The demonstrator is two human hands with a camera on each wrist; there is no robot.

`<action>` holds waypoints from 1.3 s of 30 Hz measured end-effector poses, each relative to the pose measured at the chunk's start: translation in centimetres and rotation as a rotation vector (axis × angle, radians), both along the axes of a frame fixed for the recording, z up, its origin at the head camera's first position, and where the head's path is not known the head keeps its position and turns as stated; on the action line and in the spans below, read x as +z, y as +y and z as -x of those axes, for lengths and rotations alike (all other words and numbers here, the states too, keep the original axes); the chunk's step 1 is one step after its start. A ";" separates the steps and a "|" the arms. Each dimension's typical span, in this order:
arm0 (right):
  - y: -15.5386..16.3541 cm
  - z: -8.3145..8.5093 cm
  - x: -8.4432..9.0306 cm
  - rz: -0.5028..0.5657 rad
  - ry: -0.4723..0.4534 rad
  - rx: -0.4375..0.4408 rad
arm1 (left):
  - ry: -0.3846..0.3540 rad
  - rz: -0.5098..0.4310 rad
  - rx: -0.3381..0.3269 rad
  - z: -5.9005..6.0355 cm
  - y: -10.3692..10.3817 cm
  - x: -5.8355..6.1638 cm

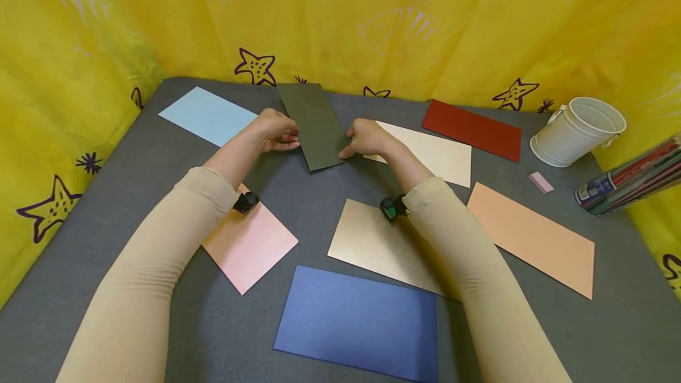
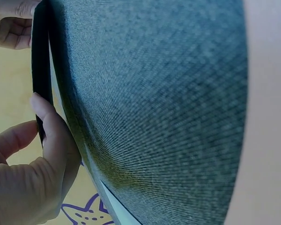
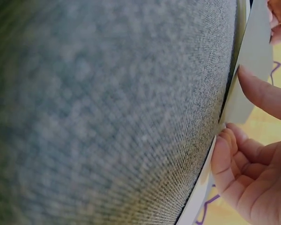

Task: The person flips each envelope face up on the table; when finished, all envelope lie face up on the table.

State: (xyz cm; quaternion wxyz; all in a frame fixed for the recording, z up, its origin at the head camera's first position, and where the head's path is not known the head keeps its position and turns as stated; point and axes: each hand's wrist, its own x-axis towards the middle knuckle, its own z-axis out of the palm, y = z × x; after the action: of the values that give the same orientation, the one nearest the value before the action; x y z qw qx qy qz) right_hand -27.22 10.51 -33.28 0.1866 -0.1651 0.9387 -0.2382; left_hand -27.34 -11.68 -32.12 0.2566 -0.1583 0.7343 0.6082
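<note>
A dark olive-green paper rectangle slants at the back of the grey table, its near edge slightly raised. On its left long edge, my left hand pinches it. My right hand holds it by the lower right edge, thumb near the corner. Seen from the left wrist, the paper runs between thumb and index finger of the left hand. In the right wrist view the thumb of my right hand lies along the paper's face, while the other fingers curl at its edge.
Around lie light blue, pink, gold, blue, cream, red and peach rectangles. A white pail, a pink eraser and a pencil holder stand right. Yellow curtain borders the table.
</note>
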 end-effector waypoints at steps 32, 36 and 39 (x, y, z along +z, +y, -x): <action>1.7 -1.0 1.7 0.178 0.190 0.215 | 0.110 -0.224 0.162 0.5 0.6 3.1; 2.1 -1.1 1.7 0.234 0.265 0.214 | 0.118 -0.279 0.181 0.6 0.7 3.3; 2.4 -1.2 1.7 0.264 0.341 0.203 | 0.132 -0.322 0.208 0.7 0.7 3.4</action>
State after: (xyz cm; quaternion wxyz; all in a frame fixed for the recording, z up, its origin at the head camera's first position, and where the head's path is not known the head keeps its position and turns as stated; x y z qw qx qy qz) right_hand -26.07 12.95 -31.61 0.0250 -0.3196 0.8960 -0.3074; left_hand -28.02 -10.94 -28.69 0.1658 -0.1499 0.6226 0.7499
